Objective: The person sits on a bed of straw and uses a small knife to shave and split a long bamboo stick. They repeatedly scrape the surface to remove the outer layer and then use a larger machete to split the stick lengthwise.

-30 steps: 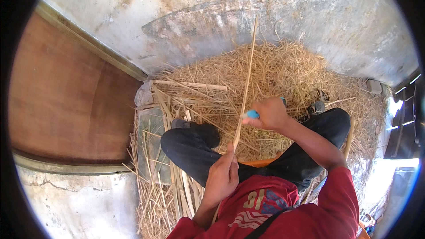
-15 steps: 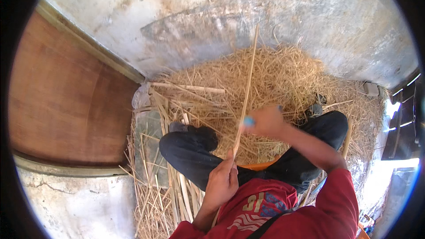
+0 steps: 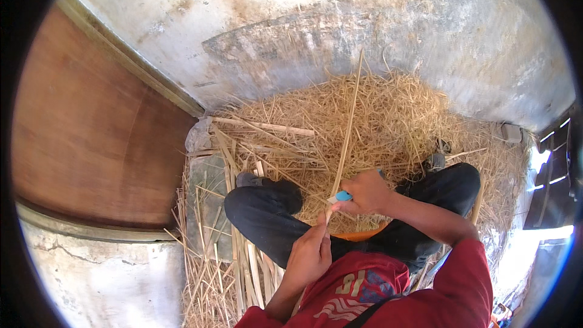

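A long, thin bamboo strip (image 3: 348, 136) slants up from my lap toward the wall. My left hand (image 3: 311, 255) is closed around its lower end, thumb and fingers pinching it. In my right fist (image 3: 368, 192) is a knife (image 3: 344, 195) with a light blue handle. Its short blade lies against the strip, just above my left fingertips. The two hands almost touch. Most of the handle is hidden inside my right fingers.
A heap of pale shavings (image 3: 388, 106) fills the floor before my crossed legs, up to the stained wall (image 3: 291, 0). More strips (image 3: 255, 267) lie by my left knee, near a grey slab (image 3: 206, 206). A brown wooden panel (image 3: 97, 127) stands at left.
My right hand has drawn the knife down along the strip, from higher up to close by my left hand. My left hand keeps its grip. The view has shifted slightly.
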Motion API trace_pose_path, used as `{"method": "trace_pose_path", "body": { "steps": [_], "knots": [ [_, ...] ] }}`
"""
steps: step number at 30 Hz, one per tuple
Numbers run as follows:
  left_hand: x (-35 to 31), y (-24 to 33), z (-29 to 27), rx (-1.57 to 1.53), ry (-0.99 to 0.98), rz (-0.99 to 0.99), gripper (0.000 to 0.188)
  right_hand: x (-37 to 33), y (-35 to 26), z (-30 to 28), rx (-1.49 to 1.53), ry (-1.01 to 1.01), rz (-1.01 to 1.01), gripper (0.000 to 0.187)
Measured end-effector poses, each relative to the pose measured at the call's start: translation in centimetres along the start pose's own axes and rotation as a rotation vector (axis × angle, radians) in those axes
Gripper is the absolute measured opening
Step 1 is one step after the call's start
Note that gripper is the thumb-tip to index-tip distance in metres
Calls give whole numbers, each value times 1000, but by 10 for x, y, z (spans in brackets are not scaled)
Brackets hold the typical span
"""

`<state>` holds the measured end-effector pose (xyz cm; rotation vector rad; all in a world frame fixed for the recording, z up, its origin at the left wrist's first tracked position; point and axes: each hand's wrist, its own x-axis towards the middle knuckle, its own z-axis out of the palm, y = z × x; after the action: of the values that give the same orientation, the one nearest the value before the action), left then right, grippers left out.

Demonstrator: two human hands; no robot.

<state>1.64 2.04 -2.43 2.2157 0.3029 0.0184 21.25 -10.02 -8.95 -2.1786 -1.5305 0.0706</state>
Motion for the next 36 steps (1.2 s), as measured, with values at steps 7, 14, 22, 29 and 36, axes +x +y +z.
{"method": "trace_pose_path", "body": {
  "steps": [7,14,22,29,36],
  "knots": [
    [0,1,0,16,15,41,47,9,18,-11,-64,0,181,68],
    [0,-4,2,2,0,42,45,19,28,-20,-99,43,249,70],
    [-1,-8,5,-60,7,75,46,22,43,-23,-128,65,353,63],
    [7,-14,5,-240,-15,6,47,5,-1,-12,-35,-11,86,63],
    [4,-13,7,-332,20,28,46,13,12,-22,-116,-60,196,76]
  ]
}}
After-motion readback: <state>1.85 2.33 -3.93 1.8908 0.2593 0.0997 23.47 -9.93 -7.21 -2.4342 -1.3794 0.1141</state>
